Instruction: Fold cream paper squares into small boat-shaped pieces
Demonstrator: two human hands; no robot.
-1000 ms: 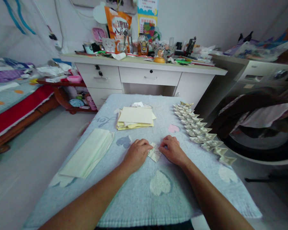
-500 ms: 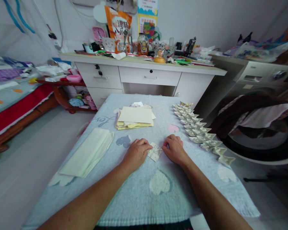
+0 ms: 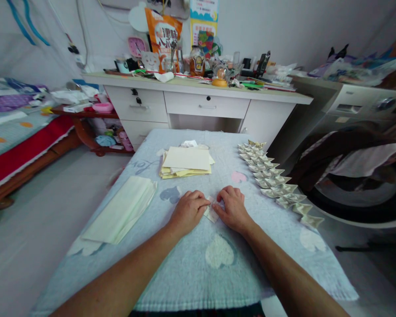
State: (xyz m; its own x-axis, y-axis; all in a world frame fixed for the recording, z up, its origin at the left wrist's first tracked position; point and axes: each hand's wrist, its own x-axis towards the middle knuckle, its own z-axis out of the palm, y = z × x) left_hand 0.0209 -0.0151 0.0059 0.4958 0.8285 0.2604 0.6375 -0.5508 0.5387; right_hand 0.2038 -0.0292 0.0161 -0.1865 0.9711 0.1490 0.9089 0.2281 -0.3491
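A small square of folded paper (image 3: 211, 215) with a faint printed pattern lies on the cloth-covered table, partly hidden by fingers. My left hand (image 3: 189, 208) pinches its left corner between closed fingertips. From the other side, my right hand (image 3: 233, 207) has its thumb and curled fingers closed at the paper's upper right edge. To the right, several folded paper boats (image 3: 277, 190) stand in a long overlapping row. Beyond my hands sits a stack of cream and yellow paper sheets (image 3: 186, 159). A pile of long pale green sheets (image 3: 120, 211) rests left of my left hand.
The table wears a light blue cloth (image 3: 171, 277) with heart patterns. Behind it stands a white desk (image 3: 207, 105) crowded with jars, a pink clock and an orange snack bag (image 3: 163, 37). A washing machine (image 3: 359, 145) is at the right, a bed (image 3: 29, 136) at the left.
My right hand has shifted left onto the folded paper, its thumb and fingers now covering the right part. The left hand keeps its place at the left corner.
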